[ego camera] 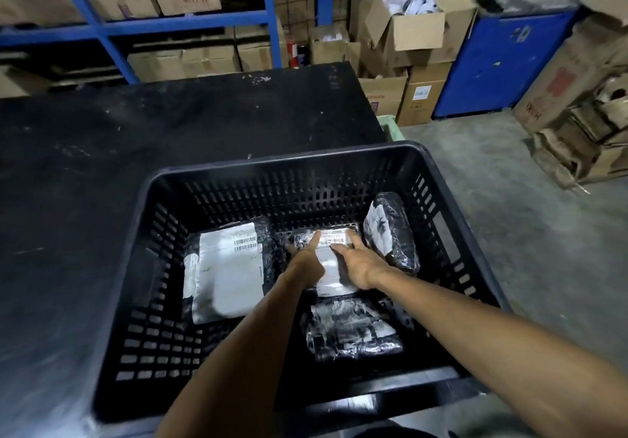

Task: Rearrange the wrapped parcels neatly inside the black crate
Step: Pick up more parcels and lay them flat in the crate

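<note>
A black slotted crate (306, 162) stands in front of me and holds several black-wrapped parcels. A large flat parcel with a white label (226, 271) lies at the crate's left. At the far middle lies a smaller labelled parcel (334, 239); my left hand (307, 261) and my right hand (360, 264) both rest flat on it, fingers spread, one on each side. A rounded parcel (390, 230) leans against the right wall. Another crinkled parcel (351, 330) lies near the front, just below my hands.
The crate sits at the edge of a black table (153, 132). Grey concrete floor (530, 227) lies to the right. Cardboard boxes (414, 33), a blue cabinet (503, 64) and blue shelving (136, 23) stand behind.
</note>
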